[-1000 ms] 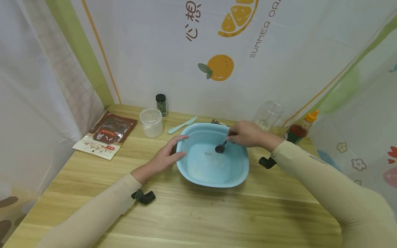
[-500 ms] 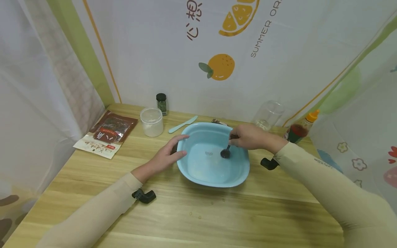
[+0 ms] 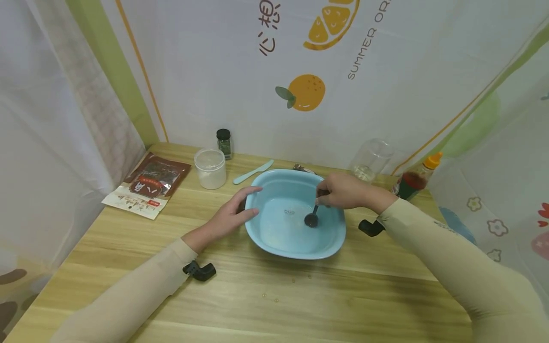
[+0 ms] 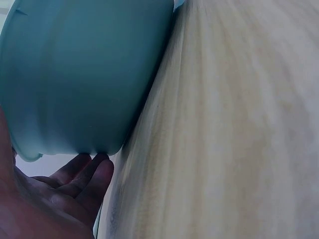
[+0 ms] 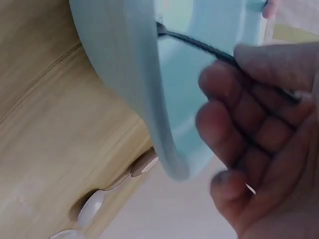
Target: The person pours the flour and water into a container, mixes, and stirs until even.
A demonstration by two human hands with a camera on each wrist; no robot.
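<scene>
A light blue plastic basin [image 3: 287, 238] stands on the wooden table. My left hand [image 3: 227, 216] holds its left side. The thumb and forefinger lap over the rim, while in the left wrist view the other fingertips [image 4: 102, 169] touch the outer wall from outside. Over the basin's right side, my right hand [image 3: 345, 190] pinches the thin handle of a small dark spoon [image 3: 311, 219] between thumb and fingers. Low inside the basin is the spoon's bowl; whether it touches the bottom I cannot tell. In the right wrist view, the dark handle [image 5: 199, 44] slants down past the rim.
Behind the basin lie a pale green knife [image 3: 253, 172] and a metal spoon [image 5: 92, 206]. To the left are a brown-and-white packet [image 3: 147, 186], a lidded white tub [image 3: 210, 169] and a black-capped jar [image 3: 224, 144]. A clear jar [image 3: 371, 159] and an orange-capped bottle [image 3: 416, 178] stand right.
My right hand has shifted slightly right and toward me, bringing the spoon's bowl across the basin the same way. The left hand keeps its place at the rim.
</scene>
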